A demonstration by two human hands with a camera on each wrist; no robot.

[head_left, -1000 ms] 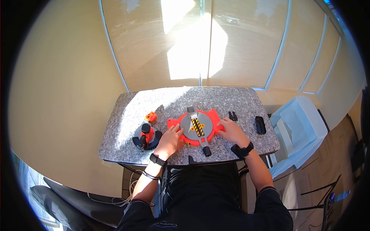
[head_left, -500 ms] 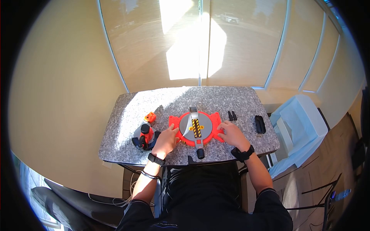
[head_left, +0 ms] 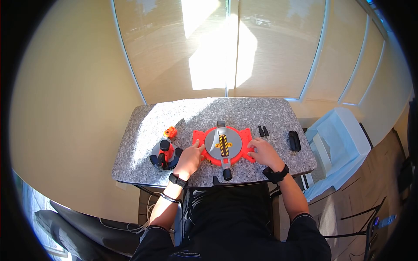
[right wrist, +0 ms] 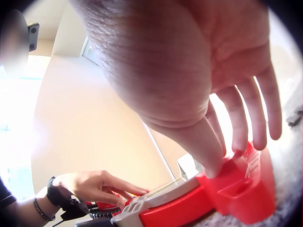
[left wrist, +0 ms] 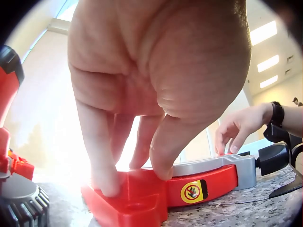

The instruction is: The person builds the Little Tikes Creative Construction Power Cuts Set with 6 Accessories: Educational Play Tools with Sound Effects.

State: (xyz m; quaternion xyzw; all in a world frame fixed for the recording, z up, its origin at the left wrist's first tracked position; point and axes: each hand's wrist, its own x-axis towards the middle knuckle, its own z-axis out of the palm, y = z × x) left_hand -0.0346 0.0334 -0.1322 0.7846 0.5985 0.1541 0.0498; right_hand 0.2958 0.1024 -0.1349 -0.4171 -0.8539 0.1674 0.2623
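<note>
A red base with a grey round turntable lies flat near the table's middle. Across the turntable runs a yellow-and-black striped strip, and a black knob points toward the person. My left hand grips the base's left ear; the left wrist view has its thumb on the near side of the red plastic and its fingers over the top. On the opposite ear, my right hand holds the red plastic between thumb and fingers.
Left of the base stands a red, black and grey tool part, with an orange piece behind it. Small black pieces and a black elongated part lie to the right. A light-blue-lined bin stands beside the table.
The base has turned from a slant to nearly straight, its knob swinging left, and has shifted slightly right. Both hands have stayed on its ears.
</note>
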